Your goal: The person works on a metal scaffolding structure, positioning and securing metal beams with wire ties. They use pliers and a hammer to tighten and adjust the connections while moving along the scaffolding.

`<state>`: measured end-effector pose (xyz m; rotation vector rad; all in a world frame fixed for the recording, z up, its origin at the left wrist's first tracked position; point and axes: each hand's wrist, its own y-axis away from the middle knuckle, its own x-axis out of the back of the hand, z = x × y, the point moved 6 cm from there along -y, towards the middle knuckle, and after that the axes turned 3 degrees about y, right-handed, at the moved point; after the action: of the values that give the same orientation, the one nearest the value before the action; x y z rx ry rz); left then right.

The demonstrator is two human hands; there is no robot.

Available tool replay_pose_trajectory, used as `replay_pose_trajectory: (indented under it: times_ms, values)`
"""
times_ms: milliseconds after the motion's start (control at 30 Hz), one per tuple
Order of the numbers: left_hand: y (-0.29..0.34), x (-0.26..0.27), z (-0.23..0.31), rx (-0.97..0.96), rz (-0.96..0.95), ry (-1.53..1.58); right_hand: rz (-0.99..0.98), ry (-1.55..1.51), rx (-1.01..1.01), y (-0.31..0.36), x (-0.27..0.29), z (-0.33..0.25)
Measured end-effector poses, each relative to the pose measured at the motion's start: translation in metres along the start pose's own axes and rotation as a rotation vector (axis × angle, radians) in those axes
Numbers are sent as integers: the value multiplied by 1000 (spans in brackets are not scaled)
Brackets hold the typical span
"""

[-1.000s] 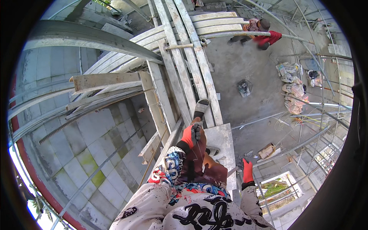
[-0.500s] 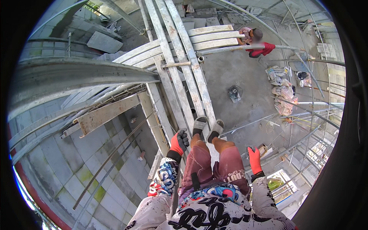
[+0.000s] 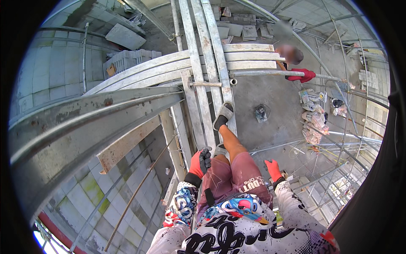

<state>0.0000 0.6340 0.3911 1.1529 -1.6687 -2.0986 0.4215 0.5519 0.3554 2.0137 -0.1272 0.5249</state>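
My left hand (image 3: 200, 162), in a red glove with dark grey fingers, is curled into a fist beside my left thigh, with nothing visible in it. My right hand (image 3: 273, 170), gloved the same way, hangs out by my right side. Its thumb and a finger stand apart, and no object shows in it. Under my feet run long, narrow, whitish planks (image 3: 216, 46), leading away from me high above the floor. One grey slipper (image 3: 225, 111) is planted ahead on them; the other (image 3: 220, 149) is behind, partly hidden by my leg.
Crosswise planks (image 3: 249, 56) meet the walkway ahead, beside a pipe (image 3: 262, 73). A large steel beam (image 3: 101, 114) reaches in from the left. Another person (image 3: 291, 55) is at the far right by a red cloth (image 3: 301, 75). Bags (image 3: 315, 122) lie on the floor below, amid scaffold poles.
One foot has stepped forward along the planks while the other stays back. The view has shifted, and the steel beam looks larger and nearer. Both hands keep much the same pose.
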Motion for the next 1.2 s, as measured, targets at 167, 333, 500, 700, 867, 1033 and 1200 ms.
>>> replay_pose_trajectory:
  times_ms: [167, 333, 500, 700, 867, 1033, 1200]
  values:
    - [-12, -24, 35, 21, 64, 62, -50, 33, 155, -64, -26, -136]
    - [-21, -65, 79, 18, 19, 167, -117, 117, 192, -136, -71, -227]
    - [-30, -82, 72, 157, -244, 477, -34, 641, 345, -204, -141, -268]
    - [-61, -54, 25, 261, -328, 683, -242, 941, 353, -280, -246, -302]
    - [-70, -51, 23, 278, -304, 559, -163, 996, 575, -357, -338, -309]
    - [-62, -56, 30, 408, -331, 583, -85, 1268, 839, -415, -417, -310]
    - [-64, -60, 43, 461, -199, 417, -106, 1214, 802, -428, -443, -314]
